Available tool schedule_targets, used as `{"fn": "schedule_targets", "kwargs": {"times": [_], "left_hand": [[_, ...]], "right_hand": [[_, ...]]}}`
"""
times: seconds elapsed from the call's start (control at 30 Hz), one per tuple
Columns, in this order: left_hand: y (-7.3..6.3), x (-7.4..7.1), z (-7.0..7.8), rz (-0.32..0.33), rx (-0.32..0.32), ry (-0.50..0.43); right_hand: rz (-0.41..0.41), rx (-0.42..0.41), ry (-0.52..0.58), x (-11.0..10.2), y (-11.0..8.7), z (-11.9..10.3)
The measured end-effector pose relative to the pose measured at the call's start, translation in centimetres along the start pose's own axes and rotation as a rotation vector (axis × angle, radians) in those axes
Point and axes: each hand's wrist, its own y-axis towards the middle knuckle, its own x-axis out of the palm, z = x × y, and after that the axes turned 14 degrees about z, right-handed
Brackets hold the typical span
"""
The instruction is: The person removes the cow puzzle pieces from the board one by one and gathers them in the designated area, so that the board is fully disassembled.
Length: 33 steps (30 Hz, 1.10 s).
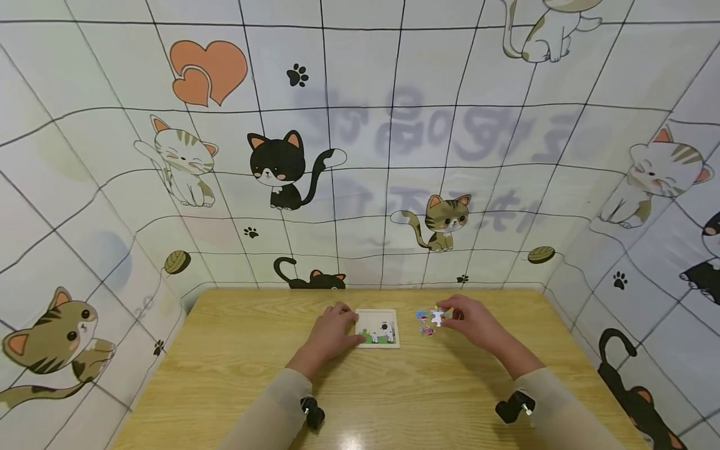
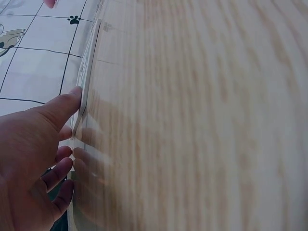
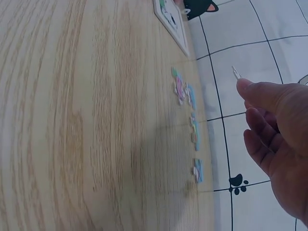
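Note:
A square wooden puzzle board (image 1: 369, 319) with a pale rim lies on the table, its lower part filled with a picture of a black-and-white animal (image 1: 385, 332) on green. My left hand (image 1: 332, 331) holds the board at its left side, thumb at the near corner and fingers further up the edge. Between thumb and fingertips of my right hand (image 1: 472, 320) is a puzzle piece (image 1: 437, 317), pinched and raised over the table; the right wrist view shows this piece (image 3: 236, 72) edge-on. Beneath it lie several loose puzzle pieces (image 3: 179, 90), colored pink, blue and green.
The light wood table (image 1: 242, 369) ends at a back edge against a white cloth (image 1: 360, 156) printed with cats and grid lines. The cloth also stands at both sides. The loose pieces lie right of the board, near the back edge.

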Motion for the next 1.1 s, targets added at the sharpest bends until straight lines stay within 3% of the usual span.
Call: {"fn": "schedule_targets", "kwargs": {"times": [0.4, 0.9, 1.1], "left_hand": [[0.4, 0.1, 0.1, -0.008, -0.007, 0.008], [0.1, 0.0, 0.1, -0.013, -0.017, 0.005], [0.0, 0.0, 0.1, -0.01, -0.018, 0.009]], "right_hand": [[-0.034, -0.009, -0.013, -0.8, -0.1, 1.0], [-0.067, 0.043, 0.007, -0.3, -0.7, 2.6], [-0.079, 0.044, -0.033, 0.4, -0.9, 3.1]]}}
